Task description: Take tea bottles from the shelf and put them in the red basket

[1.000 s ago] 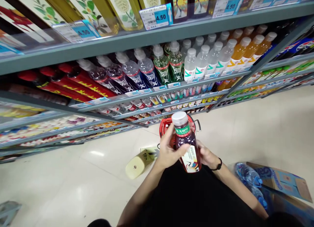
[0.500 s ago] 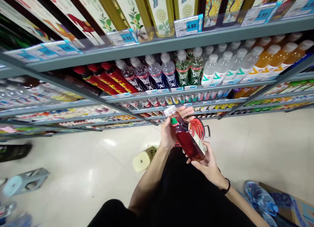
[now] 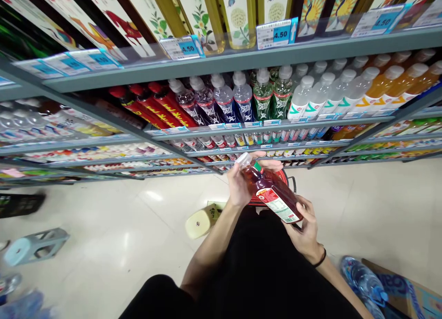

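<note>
Shop aisle, pale tiled floor, shelves (image 3: 241, 59) stocked with drinks ahead. Both hands are closed on one red bottle (image 3: 274, 197), held tilted. The left hand (image 3: 238, 188) wraps the neck under the white cap; the right hand (image 3: 305, 227) cups the base. A red basket (image 3: 288, 180) stands just beyond the grip, partly hidden

The left grip (image 3: 240, 188) wraps the neck of a tilted red drink bottle (image 3: 272, 197), and the right grip (image 3: 305, 224) clasps its base. A red basket (image 3: 283, 177) sits just behind both grips. A cream cylinder (image 3: 200, 222) lies left of the left grip, and the shelf (image 3: 241, 59) runs above.
</note>
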`<action>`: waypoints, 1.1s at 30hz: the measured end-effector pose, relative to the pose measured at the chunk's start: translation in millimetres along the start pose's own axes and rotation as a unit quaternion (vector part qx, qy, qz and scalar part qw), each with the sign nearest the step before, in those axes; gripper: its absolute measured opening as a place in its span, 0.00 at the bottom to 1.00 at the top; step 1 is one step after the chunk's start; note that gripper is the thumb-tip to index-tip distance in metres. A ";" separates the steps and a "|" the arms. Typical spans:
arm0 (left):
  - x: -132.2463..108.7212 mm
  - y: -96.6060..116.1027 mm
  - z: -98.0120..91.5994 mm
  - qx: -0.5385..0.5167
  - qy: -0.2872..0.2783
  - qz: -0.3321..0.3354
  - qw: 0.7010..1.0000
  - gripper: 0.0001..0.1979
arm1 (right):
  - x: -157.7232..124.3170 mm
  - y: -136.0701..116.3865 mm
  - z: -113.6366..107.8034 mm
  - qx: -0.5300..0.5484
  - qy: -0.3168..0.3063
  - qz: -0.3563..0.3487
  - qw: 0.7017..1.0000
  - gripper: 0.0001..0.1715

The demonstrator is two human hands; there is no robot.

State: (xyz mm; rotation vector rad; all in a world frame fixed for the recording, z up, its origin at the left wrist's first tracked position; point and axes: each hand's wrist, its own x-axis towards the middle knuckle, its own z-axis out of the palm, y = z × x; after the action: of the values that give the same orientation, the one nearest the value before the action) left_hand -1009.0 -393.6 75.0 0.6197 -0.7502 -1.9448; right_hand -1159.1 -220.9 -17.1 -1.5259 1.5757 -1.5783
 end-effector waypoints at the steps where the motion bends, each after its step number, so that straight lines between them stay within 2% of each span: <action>1: 0.6 0.0 -0.8 0.009 0.004 -0.005 1.000 0.35 | -1.1 -0.5 0.0 0.014 0.003 0.027 1.000 0.42; 4: 1.9 0.4 -0.7 0.007 0.014 -0.015 1.000 0.36 | -2.6 -6.3 -0.5 0.079 -0.022 0.124 0.989 0.45; 6: 2.2 0.8 2.0 -0.011 0.025 -0.013 1.000 0.34 | -0.7 -14.4 -0.2 0.165 -0.061 0.184 0.967 0.42; 8: 2.3 1.0 5.7 -0.024 0.031 -0.011 0.999 0.31 | 2.9 -24.4 2.2 0.308 -0.119 0.244 0.912 0.36; 10: 2.8 0.8 8.9 -0.030 0.025 -0.014 0.999 0.30 | 6.6 -33.5 6.8 0.456 -0.193 0.296 0.817 0.33; 12: 3.8 0.4 10.9 -0.030 0.016 -0.017 0.999 0.32 | 9.6 -39.8 11.9 0.554 -0.242 0.324 0.728 0.37; 14: 4.7 0.3 12.2 -0.025 0.013 -0.009 1.000 0.33 | 11.6 -42.3 14.9 0.596 -0.253 0.343 0.681 0.39; 16: 4.7 0.7 13.8 -0.016 0.012 0.007 1.000 0.33 | 11.9 -41.1 15.1 0.619 -0.249 0.360 0.652 0.39; 19: 2.8 2.1 17.9 -0.004 0.003 0.029 1.000 0.33 | 7.8 -33.1 12.6 0.647 -0.248 0.394 0.603 0.45; 22: -0.3 2.1 21.1 0.005 -0.007 0.048 0.999 0.31 | -1.4 -21.8 11.2 0.669 -0.241 0.403 0.577 0.54; 27: -3.4 -2.1 19.5 0.007 0.001 0.047 0.999 0.31 | -15.8 -11.6 10.9 0.639 -0.267 0.418 0.587 0.72; 33: -3.3 -4.1 17.3 0.013 0.008 0.047 0.999 0.31 | -15.7 -14.6 11.4 0.666 -0.273 0.391 0.574 0.63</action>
State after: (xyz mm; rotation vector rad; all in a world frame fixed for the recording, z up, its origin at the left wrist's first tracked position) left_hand -1021.7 -384.8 84.4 0.6047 -0.7820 -1.8445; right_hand -1138.8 -208.1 -13.0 -0.2185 0.2159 -0.9839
